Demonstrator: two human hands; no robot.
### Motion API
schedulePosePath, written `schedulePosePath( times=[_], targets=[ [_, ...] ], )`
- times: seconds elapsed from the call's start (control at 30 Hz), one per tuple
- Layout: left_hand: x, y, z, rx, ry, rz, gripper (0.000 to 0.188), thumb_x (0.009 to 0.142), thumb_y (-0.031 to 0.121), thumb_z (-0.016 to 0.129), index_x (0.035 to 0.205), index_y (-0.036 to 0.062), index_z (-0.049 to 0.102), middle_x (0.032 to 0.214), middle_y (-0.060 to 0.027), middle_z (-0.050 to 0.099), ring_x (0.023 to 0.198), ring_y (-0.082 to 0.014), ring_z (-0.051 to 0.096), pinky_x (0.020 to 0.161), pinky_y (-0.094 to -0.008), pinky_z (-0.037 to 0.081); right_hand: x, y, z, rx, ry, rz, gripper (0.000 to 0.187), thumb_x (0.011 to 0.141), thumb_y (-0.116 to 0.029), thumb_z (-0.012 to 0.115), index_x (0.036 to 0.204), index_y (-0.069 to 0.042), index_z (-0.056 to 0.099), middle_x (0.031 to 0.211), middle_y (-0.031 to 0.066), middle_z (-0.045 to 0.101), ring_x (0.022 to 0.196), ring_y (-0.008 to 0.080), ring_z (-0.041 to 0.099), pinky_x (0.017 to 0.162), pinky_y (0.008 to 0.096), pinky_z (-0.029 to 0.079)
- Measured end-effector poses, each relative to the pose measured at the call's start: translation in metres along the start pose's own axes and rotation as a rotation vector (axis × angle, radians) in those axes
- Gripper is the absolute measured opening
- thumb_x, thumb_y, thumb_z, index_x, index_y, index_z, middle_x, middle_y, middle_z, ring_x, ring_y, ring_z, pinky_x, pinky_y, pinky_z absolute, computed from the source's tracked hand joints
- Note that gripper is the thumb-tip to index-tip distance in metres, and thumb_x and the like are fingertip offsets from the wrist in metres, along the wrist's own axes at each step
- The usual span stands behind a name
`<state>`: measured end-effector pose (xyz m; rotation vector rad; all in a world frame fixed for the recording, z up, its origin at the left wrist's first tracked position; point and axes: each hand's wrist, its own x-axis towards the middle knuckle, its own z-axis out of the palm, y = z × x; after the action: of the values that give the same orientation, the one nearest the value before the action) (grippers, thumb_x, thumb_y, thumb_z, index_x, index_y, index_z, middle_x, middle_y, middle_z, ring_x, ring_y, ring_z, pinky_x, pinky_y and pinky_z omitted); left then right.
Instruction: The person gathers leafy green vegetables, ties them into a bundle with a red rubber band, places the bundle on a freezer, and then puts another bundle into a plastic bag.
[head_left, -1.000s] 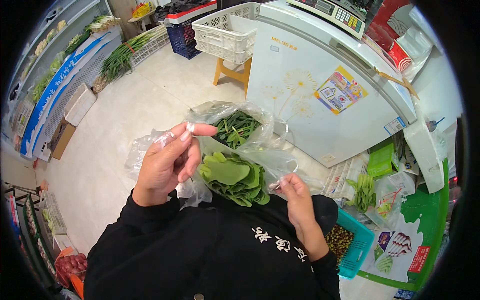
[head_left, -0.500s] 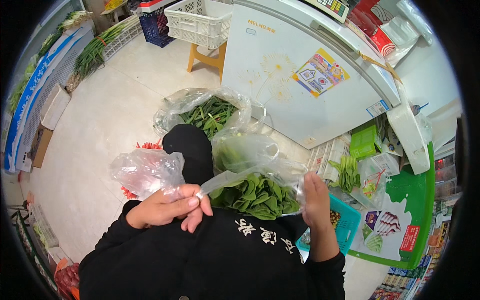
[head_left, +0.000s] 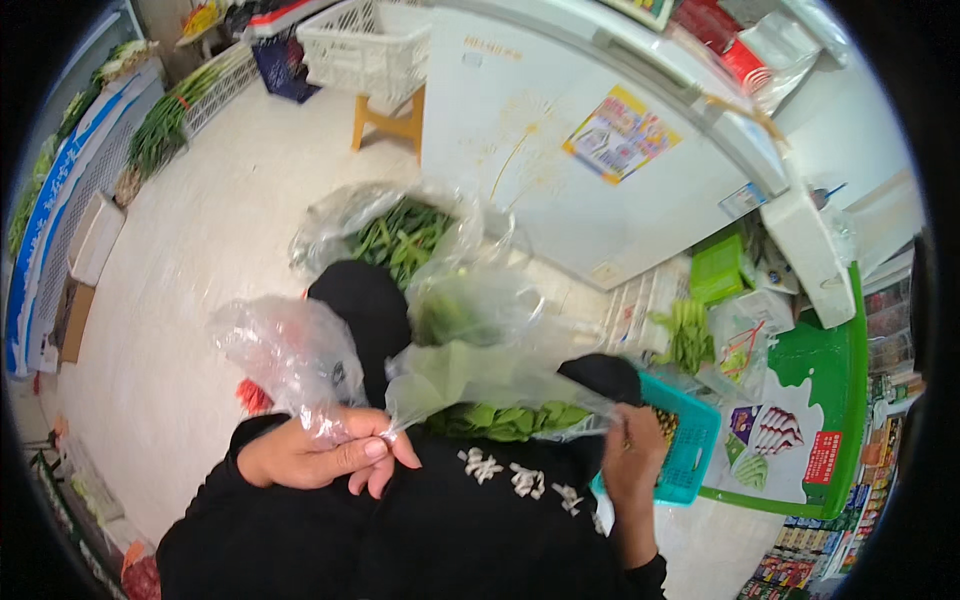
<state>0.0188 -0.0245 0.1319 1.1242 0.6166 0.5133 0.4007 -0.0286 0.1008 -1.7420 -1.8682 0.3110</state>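
1. Step: opening the clear plastic bag of leafy greens [head_left: 500,400], held against the chest.
2. Left hand [head_left: 320,455] pinches its bunched mouth; right hand [head_left: 635,460] apparently grips the opposite edge.
3. Next: probably gathering both edges together.

clear plastic bag of flat green leaves [head_left: 500,400] sits between left hand [head_left: 320,455] and right hand [head_left: 635,460]; second clear plastic bag of long green stalks [head_left: 395,235] lies ahead on the floor; big white chest freezer [head_left: 590,140] behind it, teal plastic basket [head_left: 685,450] right.

You're looking down on a pale tiled floor [head_left: 200,260], brightly lit. Ahead of your hands, a big white chest freezer [head_left: 560,150] stands beside a wooden stool [head_left: 392,118] carrying a white crate [head_left: 360,50]; beyond your left hand, produce shelves [head_left: 60,190].
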Motion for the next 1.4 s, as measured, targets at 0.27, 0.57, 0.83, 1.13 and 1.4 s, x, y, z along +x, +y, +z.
schedulePosePath(
  times=[0.27,0.57,0.83,1.13,1.4],
  targets=[
    [0.027,0.008,-0.010,-0.101,0.265,0.089,0.029,0.110,0.024,0.042,0.117,0.0011,0.059,0.091,-0.0048,0.065,0.081,-0.0095,0.059,0.072,-0.0243,0.047,0.035,-0.001,-0.009,1.068,-0.304,0.475,0.014,0.090,0.000,0.054,0.099,0.000,0.065,0.088,0.0097,0.067,0.081,0.0181,0.065,0.078,0.0357,0.054],
    [0.066,0.030,-0.018,0.113,0.423,0.062,0.022,0.107,0.025,0.045,0.103,0.0104,0.061,0.095,0.0026,0.065,0.069,-0.0013,0.040,0.059,-0.0180,0.030,0.078,-0.016,-0.048,0.985,-0.361,0.225,0.019,0.091,-0.009,0.062,0.108,-0.001,0.064,0.083,0.0020,0.061,0.079,0.0127,0.059,0.076,0.0250,0.048],
    [0.127,0.061,-0.026,-0.054,0.421,0.175,0.036,0.107,0.021,0.044,0.139,0.0044,0.045,0.103,-0.0065,0.069,0.092,-0.0077,0.069,0.050,-0.0155,0.029,0.102,-0.001,-0.078,1.239,-0.458,0.491,0.032,0.095,-0.016,0.063,0.123,-0.002,0.057,0.081,0.0007,0.056,0.073,0.0121,0.057,0.078,0.0307,0.053],
    [0.180,0.103,-0.002,0.129,-0.006,0.024,0.047,0.107,0.018,0.043,0.151,0.0018,0.039,0.115,-0.0136,0.070,0.100,-0.0132,0.071,0.050,-0.0149,0.030,0.148,-0.010,-0.086,1.037,-0.546,0.387,0.026,0.096,-0.022,0.066,0.111,0.000,0.065,0.091,0.0022,0.063,0.077,0.0120,0.060,0.072,0.0256,0.049],
    [0.232,0.132,0.018,0.835,-0.088,0.182,0.061,0.099,0.010,0.042,0.158,0.0130,0.029,0.115,-0.0074,0.068,0.090,-0.0136,0.066,0.061,-0.0244,0.048,0.197,-0.038,-0.062,0.758,-0.538,0.268,0.015,0.080,-0.017,0.078,0.085,-0.003,0.074,0.075,-0.0006,0.063,0.069,0.0086,0.050,0.063,0.0235,0.037]
  ],
)
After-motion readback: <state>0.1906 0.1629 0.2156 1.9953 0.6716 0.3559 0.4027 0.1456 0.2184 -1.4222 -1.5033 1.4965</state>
